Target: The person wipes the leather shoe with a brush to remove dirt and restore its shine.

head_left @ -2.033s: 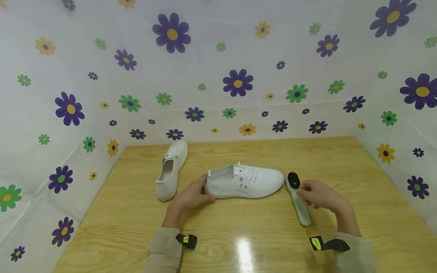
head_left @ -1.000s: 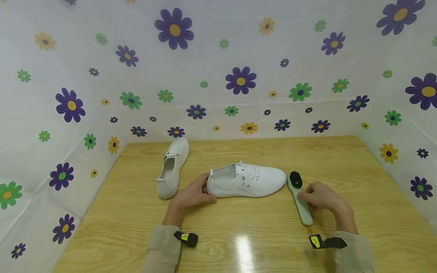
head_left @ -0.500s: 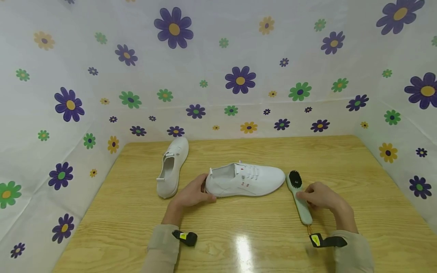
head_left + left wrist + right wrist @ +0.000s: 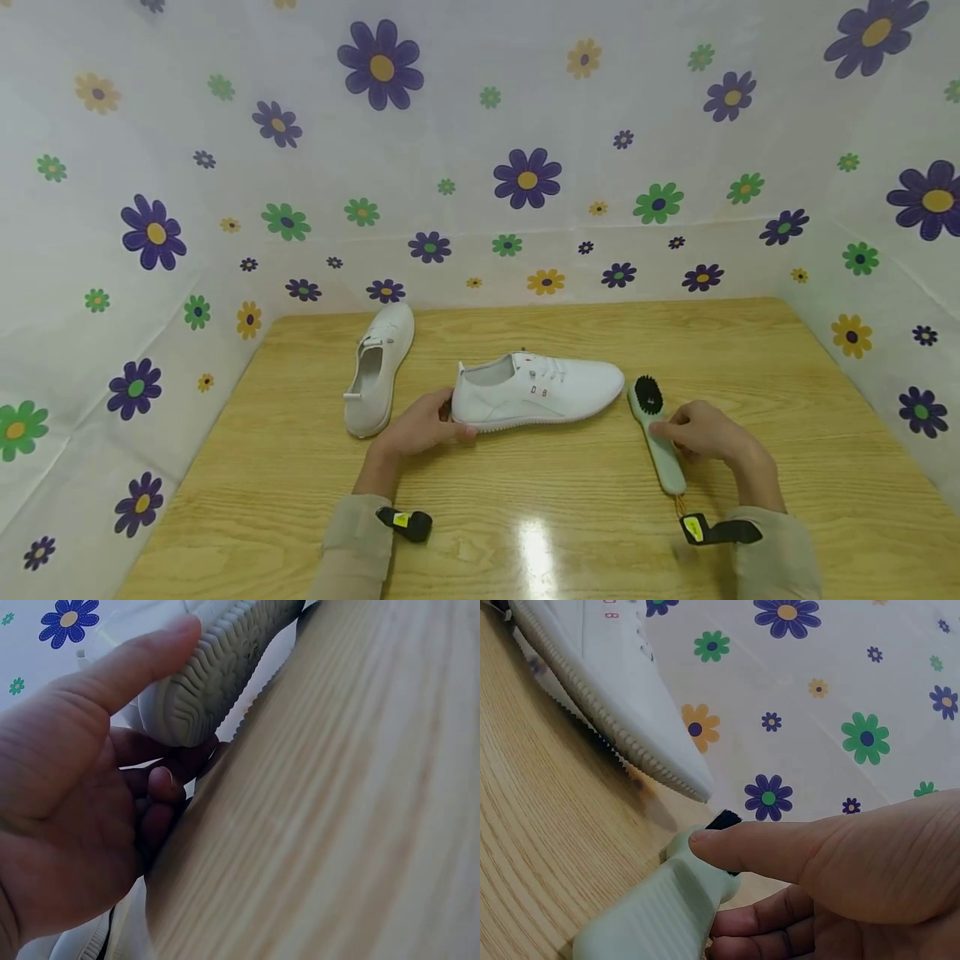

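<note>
In the head view a white lace-up shoe (image 4: 570, 390) with small red letters on its side points its toe right. My left hand (image 4: 422, 427) grips it at the heel, the thumb along the sole edge and the other fingers behind and beneath. The left wrist view shows the ridged sole (image 4: 225, 671) tipped up from the table. My right hand (image 4: 708, 433) pinches a pale green brush (image 4: 663, 457) by the neck of its handle, thumb on top. Its black bristles (image 4: 648, 395) face upward, just right of the toe. An orange cord hangs from the handle end.
A second white shoe (image 4: 381, 392) stands at the back left, toe toward the rear. The wooden table (image 4: 585, 517) ends at a white cloth wall (image 4: 465, 150) printed with flowers, which also runs along both sides.
My left hand has tilted the shoe, so its side and sole edge show more. My right hand has come down onto the brush handle and taken hold of it; the second shoe stays put.
</note>
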